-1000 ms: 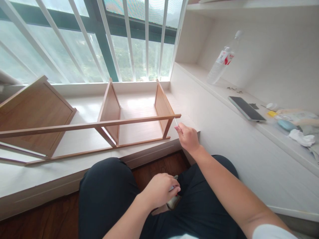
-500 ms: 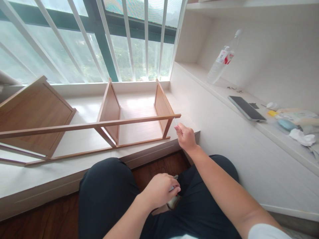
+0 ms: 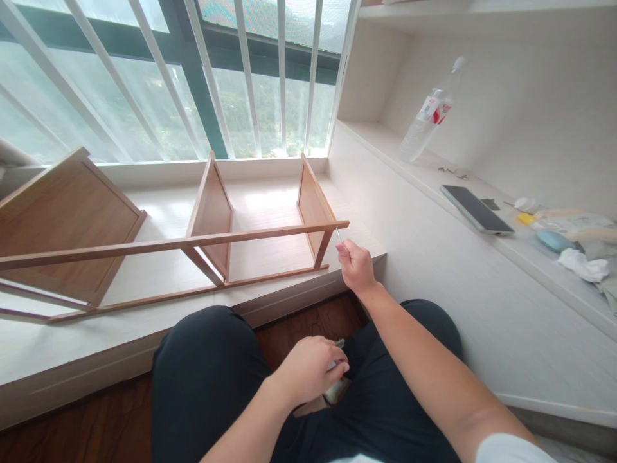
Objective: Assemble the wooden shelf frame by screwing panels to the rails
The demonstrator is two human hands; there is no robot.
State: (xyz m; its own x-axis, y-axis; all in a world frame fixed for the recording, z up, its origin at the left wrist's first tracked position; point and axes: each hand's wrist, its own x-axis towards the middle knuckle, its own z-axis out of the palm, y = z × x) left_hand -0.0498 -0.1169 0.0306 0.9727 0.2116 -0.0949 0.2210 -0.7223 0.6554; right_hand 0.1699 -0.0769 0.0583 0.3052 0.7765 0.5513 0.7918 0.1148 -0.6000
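A brown wooden shelf frame [image 3: 270,232] lies on its side on the white ledge, its panels standing upright. My right hand [image 3: 355,263] is closed round a hex key [image 3: 339,235]; only its thin metal shaft shows, reaching to the underside of the long rail near the right end. The fist hides the rest of the tool. Over my lap, my left hand [image 3: 313,366] has its fingers curled, away from the frame. Under and beside these fingers is a pale, crumpled thing [image 3: 337,390], mostly hidden, which I cannot make out.
Barred windows [image 3: 270,96] rise behind the ledge [image 3: 270,199]. On the right-hand shelf stand a plastic bottle [image 3: 427,122], a phone [image 3: 476,209], small metal pieces [image 3: 453,172], a blue oval thing [image 3: 554,240] and a crumpled white tissue [image 3: 584,264]. My knees are close to the ledge's front edge.
Almost nothing differs. My right hand and the hex key stay at the rail end with only a very slight shift; my left hand has not moved.
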